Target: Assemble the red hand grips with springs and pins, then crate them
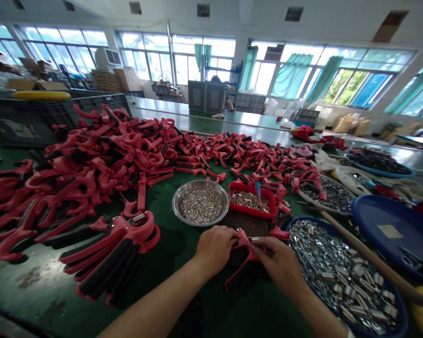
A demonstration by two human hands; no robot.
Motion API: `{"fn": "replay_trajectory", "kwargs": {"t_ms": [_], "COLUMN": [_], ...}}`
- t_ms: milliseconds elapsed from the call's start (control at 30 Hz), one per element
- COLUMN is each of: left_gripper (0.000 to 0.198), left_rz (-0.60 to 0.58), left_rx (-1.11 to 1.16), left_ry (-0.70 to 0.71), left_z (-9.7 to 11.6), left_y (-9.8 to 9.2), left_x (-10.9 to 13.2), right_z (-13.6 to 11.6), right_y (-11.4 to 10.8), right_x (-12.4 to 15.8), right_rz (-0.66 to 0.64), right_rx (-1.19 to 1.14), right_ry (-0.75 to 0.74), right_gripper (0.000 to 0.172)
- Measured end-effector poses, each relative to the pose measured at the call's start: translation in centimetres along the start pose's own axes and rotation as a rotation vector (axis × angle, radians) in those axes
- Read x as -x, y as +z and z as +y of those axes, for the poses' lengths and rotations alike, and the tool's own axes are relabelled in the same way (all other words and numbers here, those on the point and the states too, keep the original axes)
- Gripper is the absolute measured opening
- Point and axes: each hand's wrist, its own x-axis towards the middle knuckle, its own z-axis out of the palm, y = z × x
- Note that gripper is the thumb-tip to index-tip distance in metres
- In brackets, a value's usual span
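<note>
My left hand (215,249) is closed on one side of a red plastic hand tool (244,238) with two legs and a coil spring. My right hand (278,264) pinches its other side, near the spring (255,238). One leg of the tool, with a dark grip, points down toward me. Under it lies a dark block (248,222), partly covered by the hands. Just beyond are a steel bowl (175,203) of small metal pins and a red tray (273,217) of rivet-like pins with a blue-handled screwdriver (258,188) in it.
A large heap of red tool halves (127,145) spreads across the bench. Several tools with springs (127,239) lie stacked at left. At right are a blue basin (403,314) of springs and metal parts, a wooden-handled hammer (370,256) across it, and a blue lid (391,211).
</note>
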Motion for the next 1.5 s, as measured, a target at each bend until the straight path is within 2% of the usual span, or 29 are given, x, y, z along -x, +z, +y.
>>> {"fn": "replay_trajectory", "kwargs": {"t_ms": [100, 333, 600, 767, 867, 967, 1100, 1300, 1500], "left_gripper": [0.015, 0.015, 0.015, 0.015, 0.015, 0.015, 0.015, 0.016, 0.015], "left_rz": [0.01, 0.002, 0.036, 0.04, 0.048, 0.064, 0.072, 0.063, 0.066], "left_rx": [-0.009, -0.001, 0.036, 0.027, 0.04, 0.065, 0.078, 0.044, 0.039], "left_ry": [0.021, 0.025, 0.059, 0.062, 0.066, 0.072, 0.073, 0.069, 0.079], "left_z": [0.0, -0.2, -0.7, -0.6, -0.7, -0.9, -1.0, -0.9, -1.2], "left_y": [0.0, -0.1, 0.2, 0.1, 0.1, 0.2, 0.3, 0.1, 0.3], "left_x": [0.0, 0.1, 0.2, 0.3, 0.4, 0.4, 0.4, 0.5, 0.6], "right_z": [0.2, 0.2, -0.1, -0.1, 0.0, 0.0, -0.1, 0.0, 0.2], "right_y": [0.4, 0.0, 0.6, 1.0, 0.8, 0.4, 0.4, 1.2, 1.1], "right_x": [-0.2, -0.1, -0.2, 0.2, 0.1, -0.3, -0.6, 0.0, 0.2], "right_rz": [0.018, -0.045, 0.005, 0.039, 0.015, -0.025, -0.015, 0.104, 0.01], "right_rx": [0.068, 0.134, 0.289, 0.446, 0.402, 0.293, 0.27, 0.383, 0.521], "right_ry": [-0.042, -0.047, -0.124, -0.233, -0.24, -0.183, -0.143, -0.325, -0.396], "right_gripper": [0.018, 0.02, 0.021, 0.022, 0.023, 0.02, 0.017, 0.021, 0.023]}}
